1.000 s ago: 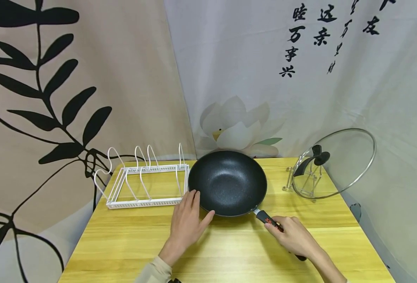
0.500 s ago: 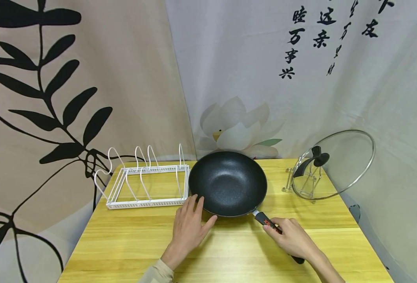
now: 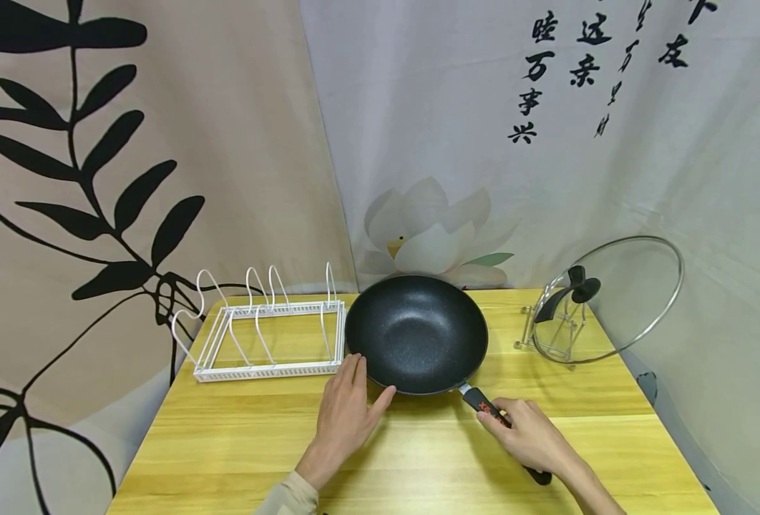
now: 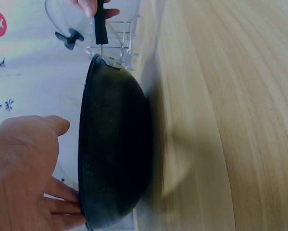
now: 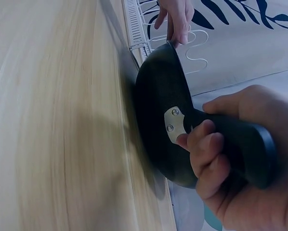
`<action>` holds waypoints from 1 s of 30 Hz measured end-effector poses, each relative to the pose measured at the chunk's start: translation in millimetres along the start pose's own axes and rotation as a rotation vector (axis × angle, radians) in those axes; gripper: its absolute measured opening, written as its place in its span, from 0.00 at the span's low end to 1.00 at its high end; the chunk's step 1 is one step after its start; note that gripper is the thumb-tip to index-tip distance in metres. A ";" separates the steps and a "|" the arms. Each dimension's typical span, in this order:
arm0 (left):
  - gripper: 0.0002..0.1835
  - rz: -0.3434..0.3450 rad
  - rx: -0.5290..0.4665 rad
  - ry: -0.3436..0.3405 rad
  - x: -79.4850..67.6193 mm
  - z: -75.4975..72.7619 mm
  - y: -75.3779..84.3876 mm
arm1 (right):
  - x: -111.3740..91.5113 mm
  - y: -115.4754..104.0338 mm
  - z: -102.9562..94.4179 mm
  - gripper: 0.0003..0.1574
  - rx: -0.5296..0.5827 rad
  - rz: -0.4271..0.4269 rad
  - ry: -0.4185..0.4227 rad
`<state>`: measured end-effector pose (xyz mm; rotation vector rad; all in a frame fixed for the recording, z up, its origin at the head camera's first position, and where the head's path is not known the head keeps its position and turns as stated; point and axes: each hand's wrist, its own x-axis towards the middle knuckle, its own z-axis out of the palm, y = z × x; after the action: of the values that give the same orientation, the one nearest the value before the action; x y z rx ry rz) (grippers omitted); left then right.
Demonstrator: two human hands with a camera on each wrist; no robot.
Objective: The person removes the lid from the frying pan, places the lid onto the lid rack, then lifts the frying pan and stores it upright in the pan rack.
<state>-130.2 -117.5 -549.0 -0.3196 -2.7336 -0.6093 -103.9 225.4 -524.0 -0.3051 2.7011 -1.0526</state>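
A black wok (image 3: 419,336) sits on the wooden table, its dark speckled inside facing up. My right hand (image 3: 528,433) grips its black handle (image 3: 476,400), which points toward the front right. In the right wrist view, curled fingers (image 5: 211,151) wrap the handle just behind a riveted metal bracket (image 5: 174,124). My left hand (image 3: 346,415) lies at the wok's near left edge, fingers extended and thumb spread. From the left wrist view, its fingertips (image 4: 74,220) rest at the rim while the thumb stands off from it.
Close to the wok's left side is a white wire rack (image 3: 270,370) with upright loops. At the right, a glass lid (image 3: 663,307) with a black knob leans in a small metal stand (image 3: 523,336). Printed cloth (image 3: 419,107) hangs behind the table.
The handle's end has shifted slightly left and toward me with my right hand. My left hand has slid slightly right and nearer along the rim. Rack and lid stay put.
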 end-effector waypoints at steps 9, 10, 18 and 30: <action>0.47 -0.008 0.006 -0.023 2.3 -0.1 -0.9 | 1.0 0.1 1.8 0.26 0.055 -0.018 -0.032; 0.47 -0.008 0.007 -0.023 2.5 0.2 -1.3 | 1.2 0.3 1.9 0.26 0.061 -0.021 -0.038; 0.48 -0.018 -0.001 -0.036 3.2 2.3 -3.9 | 3.0 1.6 3.2 0.28 0.154 -0.040 -0.114; 0.48 -0.044 -0.074 -0.076 9.5 4.4 -8.1 | 5.5 1.1 5.2 0.30 0.323 -0.016 -0.253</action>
<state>-142.4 -121.3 -552.4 -0.3063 -2.8019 -0.7252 -107.8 221.3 -529.1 -0.3718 2.2681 -1.3321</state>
